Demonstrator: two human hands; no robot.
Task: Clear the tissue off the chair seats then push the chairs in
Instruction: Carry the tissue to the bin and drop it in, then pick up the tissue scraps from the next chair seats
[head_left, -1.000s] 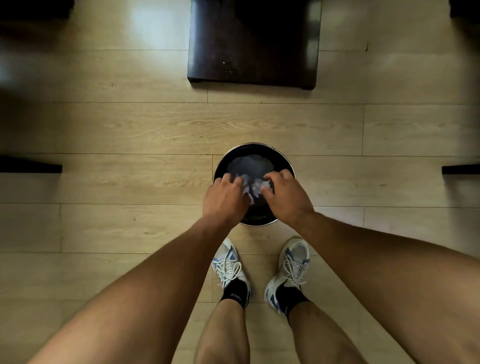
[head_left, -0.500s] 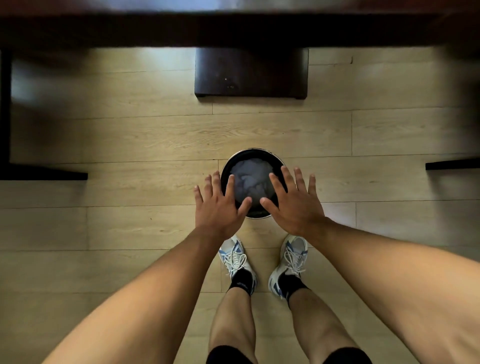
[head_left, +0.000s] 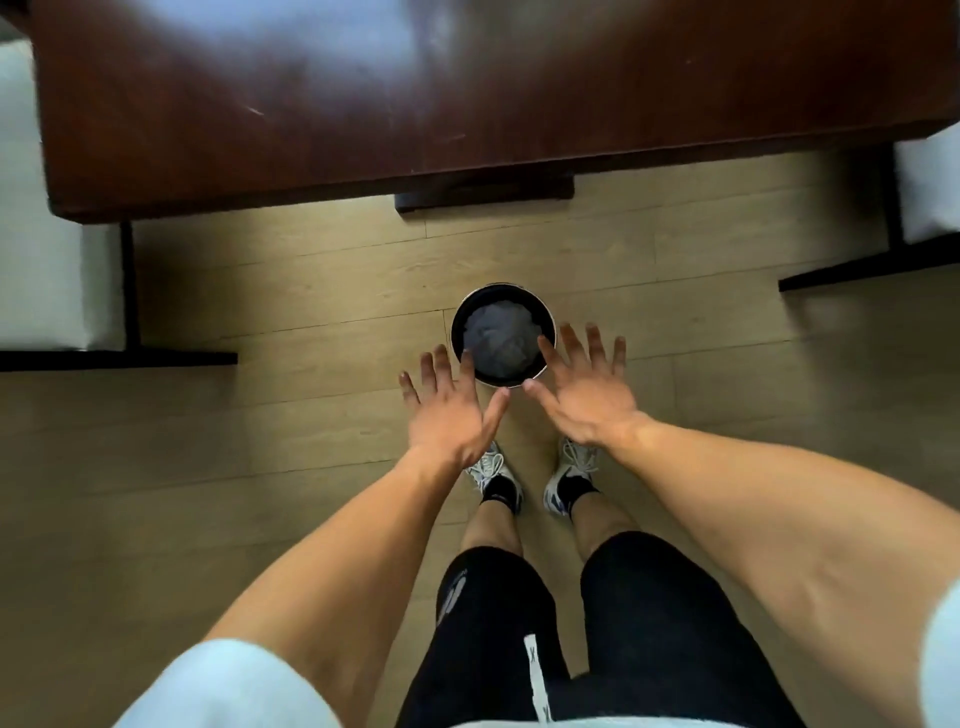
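Note:
A round black bin with a metal rim stands on the wooden floor in front of my feet. Crumpled grey-white tissue lies inside it. My left hand hovers just left of and below the bin, fingers spread and empty. My right hand hovers at the bin's lower right, fingers also spread, holding nothing. A chair with a white seat and dark frame stands at the left edge. Another white-seated chair stands at the right edge.
A dark reddish wooden table fills the top of the view, its dark base showing under the near edge. My legs and white sneakers are right behind the bin. Open floor lies on either side of me.
Both hands let go of the tissue into the bin, then opened and lifted away from it. My view has risen, bringing the table top and both chairs into sight.

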